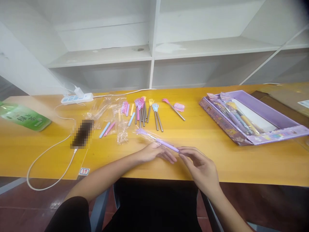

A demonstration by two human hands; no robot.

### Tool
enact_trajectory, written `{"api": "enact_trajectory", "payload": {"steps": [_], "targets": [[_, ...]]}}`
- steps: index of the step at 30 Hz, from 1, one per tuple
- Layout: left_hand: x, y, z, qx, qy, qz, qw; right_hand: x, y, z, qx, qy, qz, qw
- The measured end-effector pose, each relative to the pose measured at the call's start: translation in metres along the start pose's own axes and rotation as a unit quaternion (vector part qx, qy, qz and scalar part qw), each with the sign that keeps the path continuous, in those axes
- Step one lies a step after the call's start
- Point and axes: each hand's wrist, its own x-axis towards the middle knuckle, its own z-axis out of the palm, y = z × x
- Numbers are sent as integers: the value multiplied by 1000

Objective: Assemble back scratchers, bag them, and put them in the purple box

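A purple back scratcher in a clear sleeve lies slantwise between my hands, its clawed head pointing up and left. My right hand pinches the handle's end between thumb and fingers. Beneath the handle, my left hand supports it with the fingers stretched out and the palm turned up. Beyond them lie several metal-shafted scratcher heads in pink, yellow, purple and blue, among them a blue pair. One pink head sits apart beside a small pink card. Loose coloured handles and clear plastic sleeves are to the left.
At the right stands an open purple display box with several wrapped scratchers inside. On the left are a green bottle, a power strip, a blurred-out dark device and its white cable. White shelves rise behind the table.
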Motion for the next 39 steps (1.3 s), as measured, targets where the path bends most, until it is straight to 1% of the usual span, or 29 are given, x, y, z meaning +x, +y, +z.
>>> {"api": "enact_trajectory", "payload": {"steps": [4, 10, 13, 17, 19, 21, 25, 28, 30, 31, 33, 34, 36, 39], "targets": [[-1, 1, 2, 47, -38, -10, 998, 8, -6, 7, -23, -9, -17, 1000], [-2, -3, 5, 73, -95, 0, 993, 22, -23, 20, -114, -31, -96, 988], [-4, -4, 6, 72, -107, -2, 992, 30, -30, 23, -145, -43, -116, 982], [-5, -2, 8, 73, -112, -6, 991, 36, -36, 19, -158, -80, -117, 977], [-7, -1, 9, 70, -111, -3, 991, 38, -36, 16, -154, -90, -110, 978], [-8, 2, 11, 77, -118, -12, 990, 41, -33, 14, -149, -84, -99, 980], [-11, 11, 16, 120, -169, -52, 977, 45, -25, 16, -134, -85, -69, 985], [-13, 18, 20, 138, -204, -55, 968, 45, -23, 21, -109, -77, -48, 990], [-13, 20, 21, 138, -213, -53, 966, 45, -22, 24, -82, -93, -12, 992], [-13, 20, 21, 134, -215, -55, 966, 44, -22, 25, -66, -118, 15, 991], [-12, 20, 19, 124, -213, -65, 967, 42, -22, 26, -38, -176, 68, 981], [-12, 20, 18, 118, -209, -74, 968, 41, -21, 26, -29, -192, 85, 977], [-12, 19, 15, 99, -188, -94, 973, 40, -20, 25, -13, -186, 97, 978], [-11, 19, 10, 48, -117, -109, 986, 38, -19, 22, 3, -145, 89, 986]]}}
